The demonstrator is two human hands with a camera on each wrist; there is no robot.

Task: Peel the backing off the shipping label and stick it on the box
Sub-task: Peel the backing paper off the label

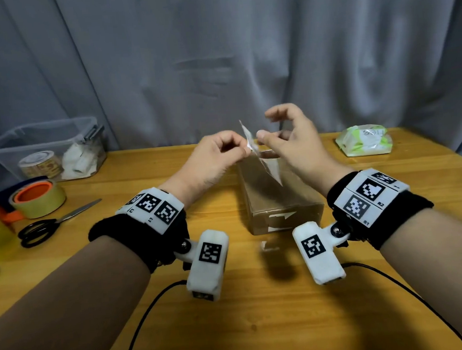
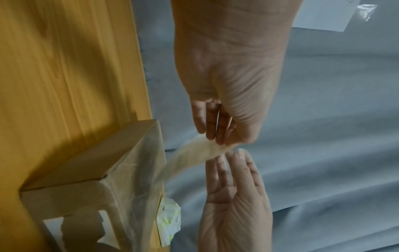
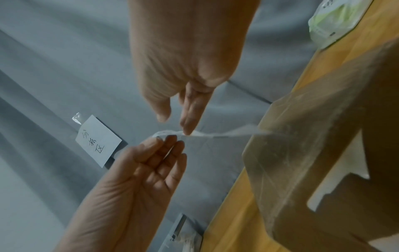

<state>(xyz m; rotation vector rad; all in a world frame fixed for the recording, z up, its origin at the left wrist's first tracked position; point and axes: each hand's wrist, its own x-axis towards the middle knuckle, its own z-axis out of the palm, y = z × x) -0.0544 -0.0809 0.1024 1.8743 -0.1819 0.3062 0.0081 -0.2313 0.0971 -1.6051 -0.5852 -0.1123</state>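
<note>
A brown taped cardboard box point(image 1: 278, 198) lies on the wooden table point(image 1: 235, 312), between my wrists. Both hands hover above its far end with the thin, translucent white shipping label point(image 1: 249, 141) upright between them. My left hand point(image 1: 246, 150) pinches the label's edge between thumb and curled fingers, as the left wrist view also shows for the left hand point(image 2: 220, 141) on the label point(image 2: 194, 153). My right hand point(image 1: 266, 129) is loosely spread. In the right wrist view the right hand point(image 3: 176, 125) lays a fingertip on the label point(image 3: 215, 134) with the thumb held apart.
Left of the box lie scissors point(image 1: 54, 222) and a tape roll point(image 1: 39, 198) with an orange core. A clear plastic bin point(image 1: 42, 145) stands at the back left, a wipes packet point(image 1: 364, 141) at the back right. A white paper scrap point(image 1: 268, 245) lies before the box. A grey curtain hangs behind.
</note>
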